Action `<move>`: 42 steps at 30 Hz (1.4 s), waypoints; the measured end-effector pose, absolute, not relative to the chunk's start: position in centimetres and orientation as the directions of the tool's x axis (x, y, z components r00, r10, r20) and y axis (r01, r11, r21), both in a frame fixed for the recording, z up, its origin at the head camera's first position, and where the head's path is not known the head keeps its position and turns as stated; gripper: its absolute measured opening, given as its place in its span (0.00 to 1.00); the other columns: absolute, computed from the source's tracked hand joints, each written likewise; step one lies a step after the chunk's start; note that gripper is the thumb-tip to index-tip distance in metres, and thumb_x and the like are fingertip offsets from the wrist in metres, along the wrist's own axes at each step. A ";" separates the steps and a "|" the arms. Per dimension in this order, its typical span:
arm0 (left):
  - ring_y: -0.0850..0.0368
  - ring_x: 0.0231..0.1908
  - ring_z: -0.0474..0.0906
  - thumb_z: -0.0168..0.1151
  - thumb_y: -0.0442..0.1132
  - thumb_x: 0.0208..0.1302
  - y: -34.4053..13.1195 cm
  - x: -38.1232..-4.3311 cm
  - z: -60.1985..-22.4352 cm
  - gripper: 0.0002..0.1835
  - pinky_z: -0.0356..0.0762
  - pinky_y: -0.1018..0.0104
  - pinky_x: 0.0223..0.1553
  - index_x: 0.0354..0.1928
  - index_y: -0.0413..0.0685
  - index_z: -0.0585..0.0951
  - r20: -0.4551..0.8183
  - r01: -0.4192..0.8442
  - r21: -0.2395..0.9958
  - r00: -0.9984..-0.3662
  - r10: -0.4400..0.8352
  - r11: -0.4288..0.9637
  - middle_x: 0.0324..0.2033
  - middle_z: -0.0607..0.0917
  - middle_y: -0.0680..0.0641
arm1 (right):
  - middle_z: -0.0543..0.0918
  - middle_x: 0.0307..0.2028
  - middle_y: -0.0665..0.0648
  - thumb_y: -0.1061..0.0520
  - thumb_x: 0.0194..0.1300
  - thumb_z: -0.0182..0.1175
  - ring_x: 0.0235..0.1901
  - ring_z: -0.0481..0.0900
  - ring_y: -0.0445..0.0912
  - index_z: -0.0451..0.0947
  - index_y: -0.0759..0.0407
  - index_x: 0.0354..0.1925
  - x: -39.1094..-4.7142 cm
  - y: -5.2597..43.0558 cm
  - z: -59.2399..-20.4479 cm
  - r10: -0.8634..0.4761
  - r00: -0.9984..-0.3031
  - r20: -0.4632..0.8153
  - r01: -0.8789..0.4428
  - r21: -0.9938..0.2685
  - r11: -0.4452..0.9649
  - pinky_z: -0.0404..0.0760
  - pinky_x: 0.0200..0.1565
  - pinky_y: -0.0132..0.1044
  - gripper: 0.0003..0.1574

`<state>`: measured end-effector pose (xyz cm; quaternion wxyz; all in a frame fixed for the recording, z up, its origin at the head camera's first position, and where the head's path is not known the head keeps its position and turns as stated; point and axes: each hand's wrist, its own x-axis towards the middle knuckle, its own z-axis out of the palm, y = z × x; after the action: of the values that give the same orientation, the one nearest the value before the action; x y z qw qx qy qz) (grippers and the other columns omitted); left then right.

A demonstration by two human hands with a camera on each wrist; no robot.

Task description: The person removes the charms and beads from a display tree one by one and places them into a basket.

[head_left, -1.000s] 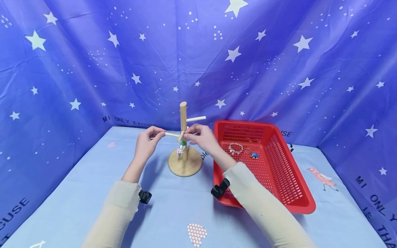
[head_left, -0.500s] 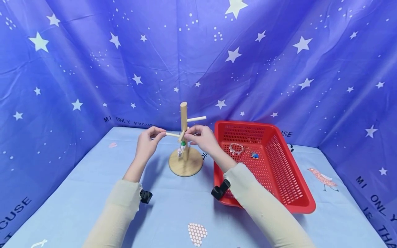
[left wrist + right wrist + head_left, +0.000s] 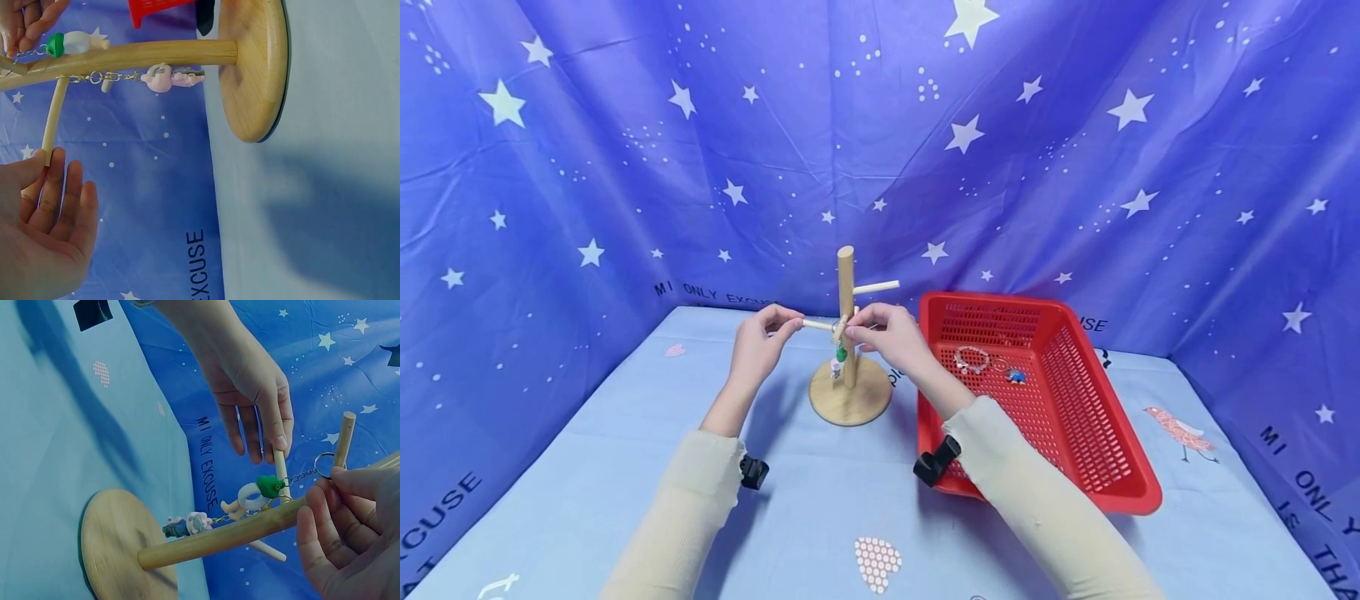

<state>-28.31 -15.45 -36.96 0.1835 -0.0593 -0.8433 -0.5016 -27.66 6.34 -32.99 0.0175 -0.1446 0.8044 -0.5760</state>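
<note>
A wooden stand with a round base rises from the cloth, pegs jutting from its post. My left hand pinches the tip of the left peg between thumb and finger. From that peg a keychain with a pink figure hangs by its chain. Thumb and finger of my right hand hold the metal ring of a second keychain, with a green and white figure. This ring sits around the front peg, close to the right fingertips.
A red plastic basket stands right of the stand, under the right forearm. Inside lie a beaded bracelet and a keychain with a blue figure. A starry blue curtain hangs close behind the stand.
The green and white figure hangs slightly lower at the front peg. Both hands keep nearly the same places, and the head view has shifted a little.
</note>
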 end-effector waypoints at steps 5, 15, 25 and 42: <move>0.45 0.45 0.83 0.62 0.40 0.70 -15.4 -28.3 -36.8 0.10 0.80 0.52 0.54 0.44 0.39 0.84 0.363 0.280 0.827 -0.928 -0.082 0.488 0.41 0.88 0.37 | 0.87 0.43 0.64 0.60 0.65 0.67 0.35 0.84 0.41 0.83 0.66 0.42 -27.4 6.4 -32.8 -0.261 -0.956 0.131 -0.207 -0.934 0.290 0.88 0.41 0.37 0.09; 0.46 0.47 0.82 0.62 0.41 0.71 -15.4 -28.2 -36.6 0.11 0.79 0.52 0.54 0.44 0.40 0.84 0.339 0.260 0.835 -0.937 -0.082 0.485 0.42 0.88 0.38 | 0.88 0.42 0.64 0.60 0.65 0.67 0.34 0.84 0.40 0.83 0.66 0.40 -26.8 6.5 -32.6 -0.291 -0.947 0.134 -0.216 -0.938 0.272 0.88 0.41 0.37 0.09; 0.45 0.46 0.83 0.62 0.41 0.70 -15.4 -28.1 -36.6 0.11 0.80 0.53 0.52 0.45 0.40 0.84 0.339 0.255 0.827 -0.937 -0.083 0.501 0.42 0.88 0.38 | 0.88 0.42 0.64 0.61 0.65 0.66 0.32 0.82 0.38 0.83 0.67 0.41 -26.3 6.7 -32.3 -0.337 -0.930 0.145 -0.241 -0.934 0.264 0.87 0.46 0.47 0.09; 0.47 0.45 0.83 0.63 0.39 0.69 -15.4 -28.2 -36.7 0.10 0.80 0.57 0.51 0.43 0.39 0.85 0.350 0.271 0.831 -0.933 -0.079 0.486 0.41 0.89 0.37 | 0.88 0.40 0.66 0.64 0.65 0.65 0.33 0.85 0.42 0.82 0.70 0.41 -26.1 6.8 -32.5 -0.384 -0.911 0.151 -0.244 -0.947 0.207 0.87 0.40 0.37 0.08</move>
<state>-28.23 -15.43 -36.65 0.1737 -0.0567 -0.8444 -0.5036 -26.07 6.78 -32.55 0.0586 -0.2029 0.7747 -0.5961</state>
